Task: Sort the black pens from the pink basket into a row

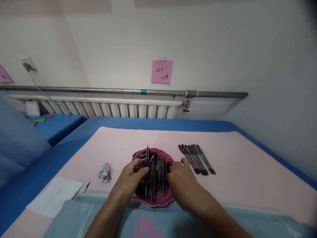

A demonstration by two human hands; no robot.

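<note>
A pink basket (162,202) full of dark pens and pen parts (158,175) sits in front of me. Over its left side, my left hand (133,173) pinches an uncapped pen (148,156) upright, its tip pointing up. My right hand (182,177) is at the basket's right side, fingers curled closed by some black pieces. Whether they grip one of these is hidden from me. Just right of the basket, several capped black pens (196,158) lie side by side in a slanted row.
Crumpled paper (105,172), a white sheet (55,196) and a thin dark pen piece (87,187) lie to the left on the pink table cover (247,172). A blue-grey cloth (250,219) covers the near edge. Behind the table are a radiator (128,109) and a pipe (104,90).
</note>
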